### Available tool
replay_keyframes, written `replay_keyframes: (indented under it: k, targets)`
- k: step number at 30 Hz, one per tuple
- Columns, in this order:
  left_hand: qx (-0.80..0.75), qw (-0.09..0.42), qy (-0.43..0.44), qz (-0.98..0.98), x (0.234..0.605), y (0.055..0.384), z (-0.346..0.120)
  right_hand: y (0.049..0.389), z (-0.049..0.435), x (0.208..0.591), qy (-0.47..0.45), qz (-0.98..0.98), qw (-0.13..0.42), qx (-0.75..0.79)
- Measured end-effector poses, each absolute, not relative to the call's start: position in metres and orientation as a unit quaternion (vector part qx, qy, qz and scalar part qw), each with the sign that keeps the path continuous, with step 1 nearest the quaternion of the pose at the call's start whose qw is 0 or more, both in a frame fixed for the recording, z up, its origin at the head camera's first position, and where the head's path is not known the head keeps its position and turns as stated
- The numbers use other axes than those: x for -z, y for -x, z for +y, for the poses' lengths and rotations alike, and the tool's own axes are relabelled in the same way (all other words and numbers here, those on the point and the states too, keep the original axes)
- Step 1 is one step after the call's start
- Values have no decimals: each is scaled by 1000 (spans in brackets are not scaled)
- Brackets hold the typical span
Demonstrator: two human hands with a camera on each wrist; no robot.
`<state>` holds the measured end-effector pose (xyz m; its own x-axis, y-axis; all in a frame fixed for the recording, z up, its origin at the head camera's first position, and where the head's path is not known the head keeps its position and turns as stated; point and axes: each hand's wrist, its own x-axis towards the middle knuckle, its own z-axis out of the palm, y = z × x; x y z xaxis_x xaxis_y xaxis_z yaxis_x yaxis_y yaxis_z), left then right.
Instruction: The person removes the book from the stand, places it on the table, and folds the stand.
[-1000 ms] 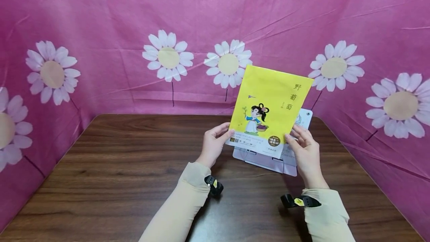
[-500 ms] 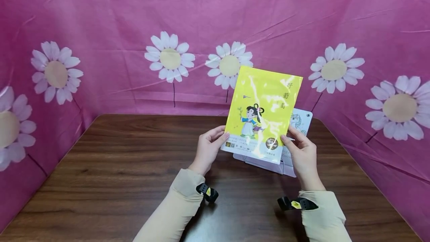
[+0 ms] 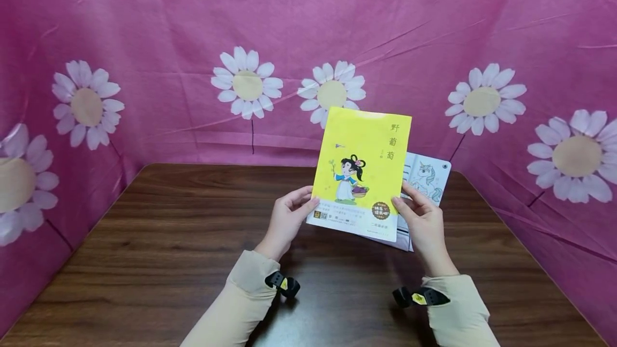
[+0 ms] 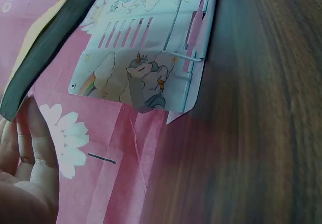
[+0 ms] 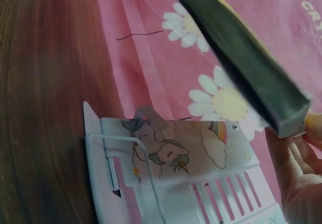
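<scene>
A yellow book (image 3: 371, 159) with a cartoon girl on its cover is held up between both hands, tilted slightly. My left hand (image 3: 286, 221) pinches its lower left edge, thumb on the front cover. On the lower right edge, my right hand (image 3: 426, 229) grips it the same way. Behind the book stands a white bookstand (image 3: 426, 178) printed with unicorns, partly hidden in the head view. Slots and a wire page holder show on the bookstand (image 4: 121, 73) in the left wrist view. Both wrist views show the book's edge (image 5: 241, 58) above the stand, apart from it.
The stand rests on a dark wooden table (image 3: 193, 240). A pink cloth backdrop (image 3: 168, 25) with large white daisies hangs behind and along both sides of the table. Each wrist wears a black strap with a small device.
Both hands have carried the yellow book to the left and a little lower, turning it more upright. More of the bookstand's right side now shows.
</scene>
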<state>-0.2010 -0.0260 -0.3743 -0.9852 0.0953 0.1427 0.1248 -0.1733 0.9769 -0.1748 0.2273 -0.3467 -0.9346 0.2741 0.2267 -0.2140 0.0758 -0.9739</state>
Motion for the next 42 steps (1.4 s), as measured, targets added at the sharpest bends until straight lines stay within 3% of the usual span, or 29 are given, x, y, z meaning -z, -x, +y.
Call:
replay_keyframes:
  k: [20,42]
  targets:
    - [713,-50,111,-691,367,186,-69,169,209,350,-25,-756,140,-638]
    - [707,-56,87,-699,362,168,-103,164,181,353,-38,-763,123,-633]
